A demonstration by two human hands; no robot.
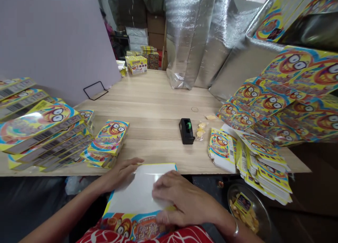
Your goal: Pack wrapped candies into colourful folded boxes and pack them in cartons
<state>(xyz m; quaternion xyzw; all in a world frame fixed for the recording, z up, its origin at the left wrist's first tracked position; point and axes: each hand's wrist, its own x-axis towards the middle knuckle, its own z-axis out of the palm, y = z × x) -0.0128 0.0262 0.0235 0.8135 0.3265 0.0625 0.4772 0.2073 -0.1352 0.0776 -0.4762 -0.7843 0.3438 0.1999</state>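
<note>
Left hand (121, 173) and blurred right hand (182, 197) lie on a seemingly unfinished carton (136, 197), grip unclear; formed boxes (42, 125) stacked left, flat cartons (264, 169) remaining right.

Carton (139, 195) at tbl's (153, 106) near edge, betw. L hand (123, 172) & R hand (182, 197). Box stacks (47, 134) far L, small pile (109, 139) just R of them; wire stand (92, 85) behind, nr wall panel (52, 35). Tape disp. (187, 133) R of ctr, pkts (200, 131) beside it. Flat cartons (264, 162) nr R edge, more boxes (280, 98) behind; bowl (264, 215) below. Display box (136, 65) at back, L of foil bags (190, 42).
</note>
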